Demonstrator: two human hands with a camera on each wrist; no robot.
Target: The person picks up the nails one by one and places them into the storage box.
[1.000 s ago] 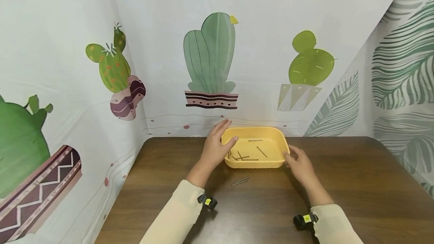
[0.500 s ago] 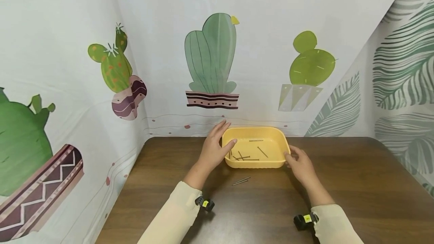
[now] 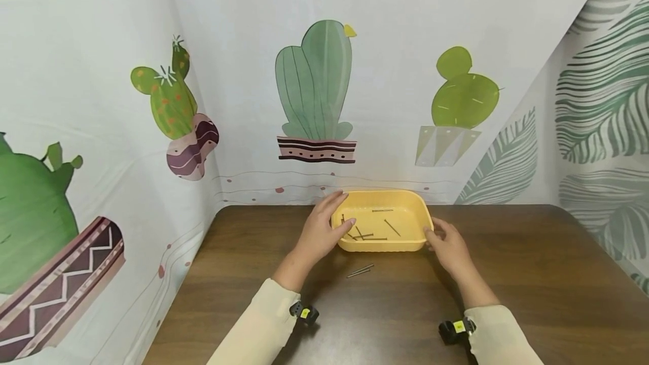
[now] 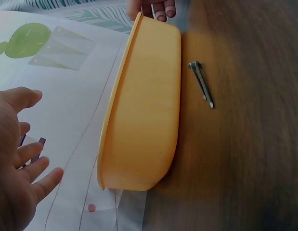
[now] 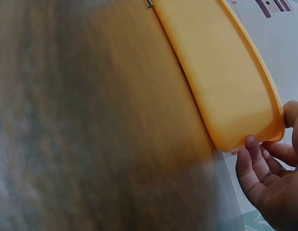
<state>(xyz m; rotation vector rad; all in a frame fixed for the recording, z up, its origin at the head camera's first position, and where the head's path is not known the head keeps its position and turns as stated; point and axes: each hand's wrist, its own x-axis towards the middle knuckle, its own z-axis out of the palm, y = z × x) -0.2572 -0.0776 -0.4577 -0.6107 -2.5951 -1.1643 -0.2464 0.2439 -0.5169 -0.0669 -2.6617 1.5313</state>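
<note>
A yellow plastic tray (image 3: 382,246) stands at the back of the table with several nails (image 3: 392,227) scattered inside it. At its right end my right hand (image 3: 450,249) pinches the rim, thumb on top and fingers against the outer wall (image 5: 235,96). My left hand (image 3: 316,232) is beside the left end, fingers spread and relaxed, holding nothing. The left wrist view shows a gap between that hand (image 4: 16,159) and the tray's wall (image 4: 141,106). Loose nails (image 3: 360,271) lie side by side on the table in front of the tray.
The dark wooden table (image 3: 395,308) meets a white cloth backdrop (image 3: 243,128) printed with cacti and leaves, close behind the tray. A black camera (image 3: 306,313) is strapped to the left wrist, another camera (image 3: 453,330) to the right.
My left hand has come down slightly, its fingertips now lower by the tray's back left corner. The right hand, the tray and the loose nails stay where they were.
</note>
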